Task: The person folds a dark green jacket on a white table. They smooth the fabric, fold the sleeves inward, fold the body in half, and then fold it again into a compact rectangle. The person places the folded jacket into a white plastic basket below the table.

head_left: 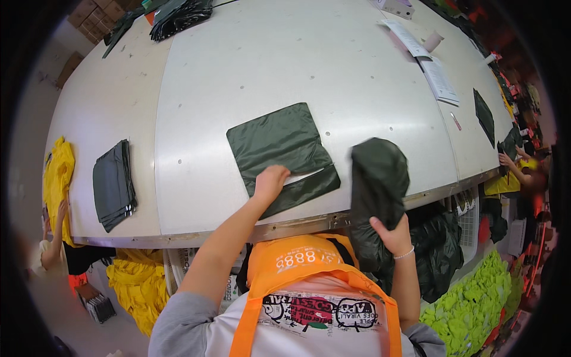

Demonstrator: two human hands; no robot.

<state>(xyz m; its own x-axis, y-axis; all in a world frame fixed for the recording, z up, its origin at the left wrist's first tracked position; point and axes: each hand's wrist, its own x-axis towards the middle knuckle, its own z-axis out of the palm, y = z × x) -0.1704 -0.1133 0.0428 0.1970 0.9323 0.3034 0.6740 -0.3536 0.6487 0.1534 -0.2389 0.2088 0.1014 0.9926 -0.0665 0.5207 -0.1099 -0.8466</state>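
Note:
A flat dark green fabric bag lies on the table in front of me, a pale gap showing between its main part and the strip along its near edge. My left hand is closed at that gap, its fingers pinching the bag's edge. To the right, my right hand grips a bundled dark green cloth piece, which stands up above the table's front edge. The bundle's lower part hangs down beside my orange apron. Some of my right fingers are hidden behind the cloth.
A stack of dark green bags lies at left, near a yellow garment with another person's hands on it. Papers and a small red-and-white tool lie at right. Below the table edge are dark cloth and lime-green garments.

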